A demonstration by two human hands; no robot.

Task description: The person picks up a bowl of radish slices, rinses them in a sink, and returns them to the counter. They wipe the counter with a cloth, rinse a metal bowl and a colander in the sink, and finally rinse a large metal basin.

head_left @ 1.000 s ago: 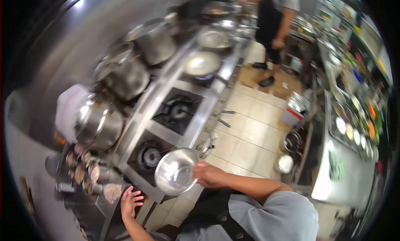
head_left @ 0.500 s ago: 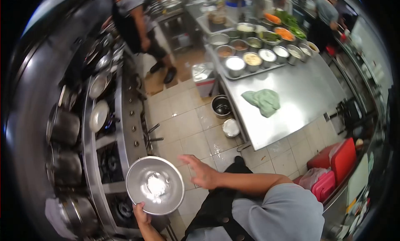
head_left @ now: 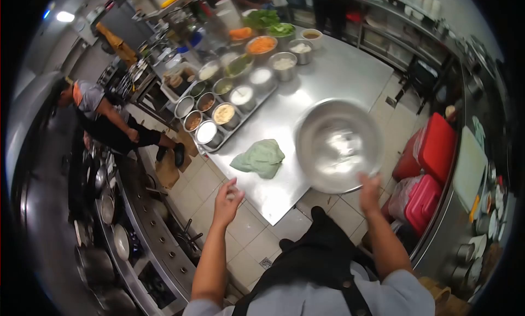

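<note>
My right hand (head_left: 369, 188) grips the near rim of a shiny steel bowl (head_left: 338, 144) and holds it up over the near end of a steel prep table (head_left: 339, 75). The bowl looks empty, with only glare inside. My left hand (head_left: 227, 198) hangs in the air over the tiled floor near the table's corner, fingers loosely apart and holding nothing. A crumpled green cloth (head_left: 259, 158) lies on the table between my two hands.
A tray of several filled steel pots (head_left: 227, 105) and bowls of vegetables (head_left: 261, 44) sit at the table's far end. A stove line (head_left: 117, 228) runs along the left, where another person (head_left: 101, 119) stands. Red bins (head_left: 432, 152) stand to the right.
My view has swung from the stove line to the prep table. The bowl went from my left hand to my right hand, and my left hand is now free.
</note>
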